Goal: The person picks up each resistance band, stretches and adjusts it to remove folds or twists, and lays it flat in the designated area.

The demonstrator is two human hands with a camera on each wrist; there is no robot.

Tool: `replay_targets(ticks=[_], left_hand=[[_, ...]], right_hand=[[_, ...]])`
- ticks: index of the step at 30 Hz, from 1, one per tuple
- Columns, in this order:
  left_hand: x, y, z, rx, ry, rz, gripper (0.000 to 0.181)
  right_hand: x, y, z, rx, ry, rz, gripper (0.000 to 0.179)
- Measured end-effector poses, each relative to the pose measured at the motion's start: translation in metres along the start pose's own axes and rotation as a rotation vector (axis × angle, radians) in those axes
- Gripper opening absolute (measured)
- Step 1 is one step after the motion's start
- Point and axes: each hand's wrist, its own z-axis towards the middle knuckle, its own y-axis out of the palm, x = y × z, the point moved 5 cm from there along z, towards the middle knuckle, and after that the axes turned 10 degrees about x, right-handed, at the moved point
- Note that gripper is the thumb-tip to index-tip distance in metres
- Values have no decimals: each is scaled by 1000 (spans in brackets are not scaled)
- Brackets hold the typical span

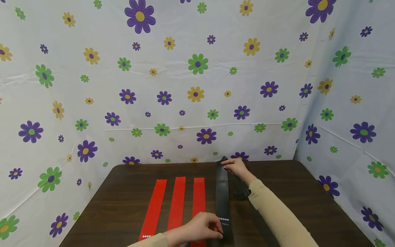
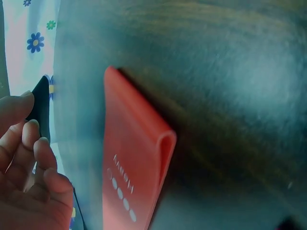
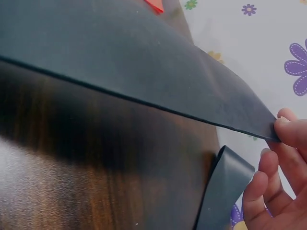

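A black resistance band with white dots and lettering near its front end runs lengthwise on the right of the red bands. At its far end, by the table's back edge, my right hand pinches a corner between thumb and finger; the right wrist view shows the band stretched up to those fingertips. My left hand is at the near end, over part of a red band. In the left wrist view its thumb and forefinger pinch the black band's edge.
Three red resistance bands, left, middle and right, lie side by side on the dark wooden table. Another black band loop shows below the held one. A flowered cloth hangs behind the table.
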Motion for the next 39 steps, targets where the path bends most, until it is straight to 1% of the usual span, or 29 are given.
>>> replay_targets(ticks=[6, 10, 12, 15, 20, 23, 26, 27, 28, 29, 31, 34, 36, 37, 39], left_hand=[[0, 8, -2, -29, -20, -24, 7], [-3, 10, -3, -57, -30, -42, 7], [-5, 12, -3, -80, -38, -38, 8], [-8, 14, -5, -108, -77, -51, 10], [-10, 17, -6, -127, -109, -76, 10], [-20, 20, -5, -154, -97, -68, 11], [-41, 25, -2, -167, -84, -84, 12], [-50, 27, -1, -173, -69, -84, 12], [-54, 28, 0, -172, -69, -95, 12], [-56, 29, 0, -173, -64, -101, 12], [-52, 29, -1, -173, -68, -113, 12], [-28, 27, -5, -157, -101, -110, 11], [-15, 25, -8, -144, -124, -117, 10], [-15, 25, -9, -148, -117, -102, 10], [-13, 25, -9, -149, -110, -101, 10]], right_hand=[[4, 4, -5, -21, -20, -49, 22], [6, 7, -9, -29, -22, -51, 21], [8, 8, -10, -33, -9, -41, 20], [11, 10, -11, -41, -7, -44, 21], [17, 13, -12, -54, 1, -64, 21], [18, 15, -13, -56, 3, -63, 20], [19, 16, -14, -55, -5, -62, 20], [19, 17, -14, -55, -8, -65, 20], [20, 17, -14, -57, -11, -69, 20], [20, 18, -14, -56, -10, -72, 19], [21, 18, -14, -57, -15, -87, 19], [23, 18, -15, -55, -20, -108, 19], [24, 18, -14, -52, -27, -119, 18], [24, 18, -14, -51, -25, -116, 18], [25, 19, -14, -49, -29, -118, 18]])
